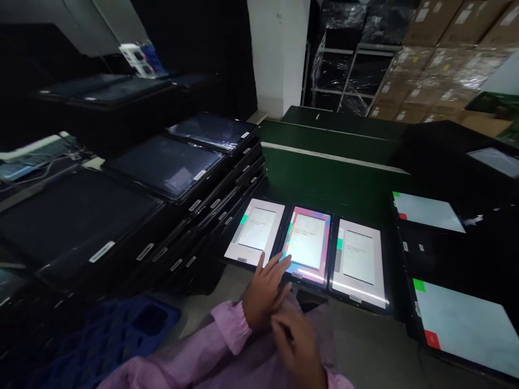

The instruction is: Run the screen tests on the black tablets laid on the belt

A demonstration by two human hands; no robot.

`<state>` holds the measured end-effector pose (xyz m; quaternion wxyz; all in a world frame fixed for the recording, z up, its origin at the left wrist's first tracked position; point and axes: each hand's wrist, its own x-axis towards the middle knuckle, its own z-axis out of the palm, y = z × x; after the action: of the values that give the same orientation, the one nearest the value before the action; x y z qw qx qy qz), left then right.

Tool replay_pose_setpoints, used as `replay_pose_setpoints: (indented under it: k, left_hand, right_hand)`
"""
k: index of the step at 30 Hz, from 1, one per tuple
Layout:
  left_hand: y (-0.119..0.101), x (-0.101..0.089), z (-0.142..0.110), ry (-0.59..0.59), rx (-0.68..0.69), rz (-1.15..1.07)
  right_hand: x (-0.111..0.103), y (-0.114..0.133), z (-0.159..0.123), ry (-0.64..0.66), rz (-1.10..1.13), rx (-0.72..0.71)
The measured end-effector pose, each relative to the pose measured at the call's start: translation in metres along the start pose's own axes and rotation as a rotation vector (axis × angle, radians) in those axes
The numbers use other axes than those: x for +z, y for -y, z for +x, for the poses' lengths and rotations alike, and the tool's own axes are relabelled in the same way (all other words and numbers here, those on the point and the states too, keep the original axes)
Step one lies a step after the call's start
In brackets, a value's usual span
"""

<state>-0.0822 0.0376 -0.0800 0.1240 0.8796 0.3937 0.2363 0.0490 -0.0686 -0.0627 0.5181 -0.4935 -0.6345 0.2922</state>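
Observation:
Three lit tablets lie side by side at the near edge of a dark green work surface: a left tablet (259, 229), a middle tablet (310, 243) with a pink and blue background, and a right tablet (359, 259). Each shows a pale window on its screen. My left hand (264, 289) has its fingers stretched out over the lower edges of the left and middle tablets. Whether the fingertips touch the glass I cannot tell. Below it, over my lap, my right hand (298, 343) is loosely curled, with nothing visible in it.
Stacks of dark screen panels (166, 162) rise on the left. A blue plastic crate or stool (117, 335) stands below them. At right lie larger lit screens (470, 324) with green and red corners. Cardboard boxes (430, 81) and a wrapped rack (344, 70) stand behind.

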Motion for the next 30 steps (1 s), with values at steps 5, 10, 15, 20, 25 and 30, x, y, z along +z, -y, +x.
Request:
replay_pose_setpoints:
  k: [5,10,15,20,25,30]
  left_hand:
    - [-0.009,-0.006,0.008,-0.057,-0.084,-0.009]
    - [-0.026,0.011,0.03,-0.025,-0.094,0.003]
    - [-0.042,0.015,0.04,0.122,0.081,-0.213]
    - [-0.035,0.01,0.032,0.011,0.048,-0.281]
    - [-0.023,0.01,0.027,-0.029,-0.043,-0.238]
    - [-0.024,0.01,0.035,-0.01,-0.024,-0.194]
  right_hand:
    - [-0.086,-0.034,0.029,-0.263,-0.477,0.051]
    - [-0.122,-0.073,0.04,-0.139,-0.748,0.076]
    - [-0.147,-0.088,0.031,-0.259,-0.788,0.158]
    - [-0.164,-0.079,0.018,-0.35,-0.66,0.304]
    - [-0.153,-0.078,0.017,-0.361,-0.581,0.309]
    - [-0.155,-0.081,0.018,-0.362,-0.609,0.275]
